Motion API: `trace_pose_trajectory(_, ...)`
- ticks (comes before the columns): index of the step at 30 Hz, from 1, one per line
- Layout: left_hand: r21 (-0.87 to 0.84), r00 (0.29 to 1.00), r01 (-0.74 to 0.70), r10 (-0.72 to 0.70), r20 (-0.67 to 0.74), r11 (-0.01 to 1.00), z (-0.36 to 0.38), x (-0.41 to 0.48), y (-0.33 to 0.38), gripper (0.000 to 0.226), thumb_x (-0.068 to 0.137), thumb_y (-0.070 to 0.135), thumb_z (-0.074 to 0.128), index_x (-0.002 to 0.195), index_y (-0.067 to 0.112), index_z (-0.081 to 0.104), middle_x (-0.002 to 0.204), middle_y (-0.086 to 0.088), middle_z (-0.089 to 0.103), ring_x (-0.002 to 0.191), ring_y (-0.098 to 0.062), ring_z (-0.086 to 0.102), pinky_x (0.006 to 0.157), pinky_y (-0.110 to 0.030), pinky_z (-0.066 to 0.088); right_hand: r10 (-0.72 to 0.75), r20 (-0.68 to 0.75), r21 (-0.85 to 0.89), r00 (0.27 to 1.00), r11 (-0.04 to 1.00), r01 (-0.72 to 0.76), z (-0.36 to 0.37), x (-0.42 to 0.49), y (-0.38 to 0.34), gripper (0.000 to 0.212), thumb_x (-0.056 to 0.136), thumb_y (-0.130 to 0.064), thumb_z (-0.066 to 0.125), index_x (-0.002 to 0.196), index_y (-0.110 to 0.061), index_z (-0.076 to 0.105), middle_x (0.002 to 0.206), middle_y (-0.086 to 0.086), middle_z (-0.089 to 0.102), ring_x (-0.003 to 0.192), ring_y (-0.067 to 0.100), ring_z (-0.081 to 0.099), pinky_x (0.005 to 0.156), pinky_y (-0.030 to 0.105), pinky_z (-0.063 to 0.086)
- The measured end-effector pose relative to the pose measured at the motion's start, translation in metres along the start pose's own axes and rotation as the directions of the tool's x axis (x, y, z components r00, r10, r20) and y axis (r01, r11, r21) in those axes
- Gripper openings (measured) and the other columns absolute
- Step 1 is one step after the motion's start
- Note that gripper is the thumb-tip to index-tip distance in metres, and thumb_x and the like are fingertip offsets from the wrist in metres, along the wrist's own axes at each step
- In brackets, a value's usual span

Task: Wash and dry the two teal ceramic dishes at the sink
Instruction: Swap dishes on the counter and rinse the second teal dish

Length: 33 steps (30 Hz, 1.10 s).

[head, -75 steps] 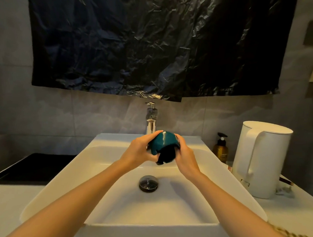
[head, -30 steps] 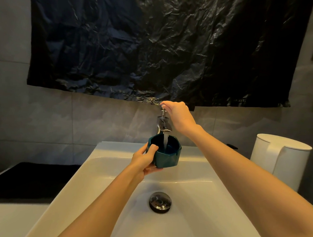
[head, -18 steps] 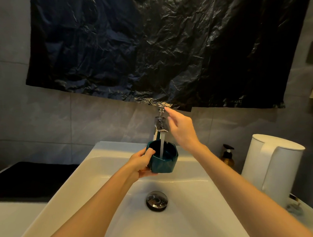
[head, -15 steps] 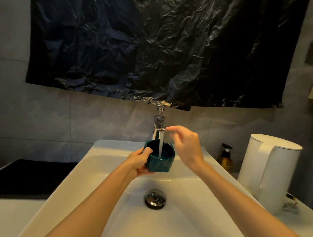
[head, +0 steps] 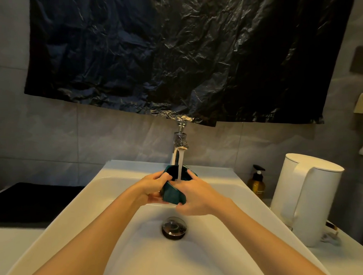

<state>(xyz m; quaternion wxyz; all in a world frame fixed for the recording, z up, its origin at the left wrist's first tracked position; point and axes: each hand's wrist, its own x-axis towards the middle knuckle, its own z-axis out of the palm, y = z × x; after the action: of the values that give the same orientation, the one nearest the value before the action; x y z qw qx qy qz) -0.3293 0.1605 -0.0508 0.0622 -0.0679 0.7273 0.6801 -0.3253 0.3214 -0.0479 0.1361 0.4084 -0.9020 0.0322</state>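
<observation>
Both hands on one teal dish [head: 172, 194], held over the back of the white sink [head: 113, 177], right under the tap [head: 180, 144]. Tap is on: the water [head: 180, 167] drops straight into the dish's open top.

The left hand [head: 152, 185] grips the dish's left side, w/ thumb hooked over the rim and fingers curled underneath. The right hand [head: 195, 196] is wrapped round the right and near side, w/ one finger up at the rim. The rest of its fingers are tucked low against the wall, prob. curled under, but the dish hides the tips. The dish tilts a bit toward the camera and is off the sink floor, w/ the drain [head: 174, 227] below and nearer.

A white kettle [head: 306, 197] stands on the counter right of the sink, w/ an amber pump bottle [head: 257, 182] btwn it and the sink's back corner. On the left is a dark flat panel [head: 30, 202], level w/ the counter. A crinkled black plastic sheet [head: 158, 54] covers the wall above the tap.
</observation>
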Motion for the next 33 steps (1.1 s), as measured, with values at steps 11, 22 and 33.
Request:
trace_pose_trajectory(11, 0.098, 0.999, -0.006, 0.001, 0.046, 0.995, -0.002, 0.003, -0.002, 0.029, 0.097, 0.029, 0.048, 0.125, 0.024, 0.052, 0.12, -0.011, 0.056, 0.099, -0.033, 0.065, 0.077, -0.045, 0.058, -0.076, -0.083, -0.126, 0.994, 0.99, 0.065, 0.014, 0.002, 0.004, 0.064, 0.078, -0.057, 0.063, 0.133, -0.026, 0.048, 0.131, -0.005, 0.058, 0.136, 0.021, 0.034, 0.119, 0.041, 0.005)
trace_pose_trajectory(22, 0.05, 0.987, -0.134, 0.137, -0.08, 0.99, -0.005, 0.003, -0.002, 0.041, 0.093, 0.018, 0.055, 0.133, 0.028, 0.049, 0.129, -0.012, 0.05, 0.107, -0.032, 0.057, 0.075, -0.041, 0.058, 0.12, -0.123, 0.049, 0.985, 0.992, -0.115, 0.017, -0.002, 0.001, 0.015, 0.084, -0.023, 0.062, 0.085, -0.01, 0.071, 0.084, 0.009, 0.069, 0.085, 0.03, 0.059, 0.08, 0.038, 0.051)
trace_pose_trajectory(33, 0.092, 0.965, -0.244, 0.251, -0.072, 0.965, -0.005, -0.001, -0.001, 0.046, 0.093, 0.016, 0.055, 0.137, 0.029, 0.046, 0.125, -0.005, 0.047, 0.104, -0.026, 0.052, 0.063, -0.031, 0.057, 0.101, -0.18, -0.109, 0.978, 0.987, -0.122, 0.017, -0.008, 0.004, 0.015, 0.084, -0.015, 0.061, 0.096, -0.013, 0.07, 0.095, 0.01, 0.071, 0.11, 0.034, 0.054, 0.112, 0.04, 0.031)
